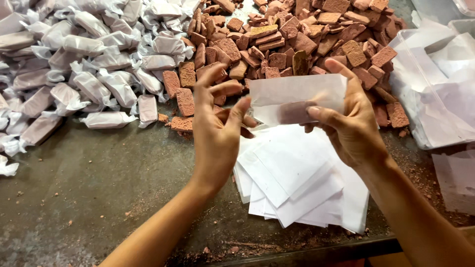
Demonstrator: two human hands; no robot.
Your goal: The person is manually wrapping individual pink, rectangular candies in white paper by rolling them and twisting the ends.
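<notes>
Far-left corner of the table [89,198]: heap of wrapped pieces [74,64], white paper twisted at both ends, spilling toward the left edge. A few bare reddish-brown blocks [185,101] lie loose between that heap and my hands.

My left hand [217,133] is up over the table's middle, palm turned in, fingers half curled and spread, thumb out toward the sheet. It is just beside the sheet's left edge; can't tell if the thumb tip actually touches it.

Paper sheet [297,96] is held in the air between both hands, above the stack. One block [295,111] sits inside it, showing as a dark patch through the thin paper.

My right hand [354,123] is pinching the sheet's right end, thumb in front, fingers behind, closed on paper and likely the block too.

Handling, my read: paper is light, limp and creases easily, so grip it at the short ends. The block looks stiff but crumbly, judging by crumbs on the table, so hold it by the flat faces, not the corners.

Under my hands: stack of white paper squares [297,183] near the front edge. Behind: big pile of unwrapped blocks [316,39] at the back. Right edge: clear plastic bin [435,89] with more paper.
</notes>
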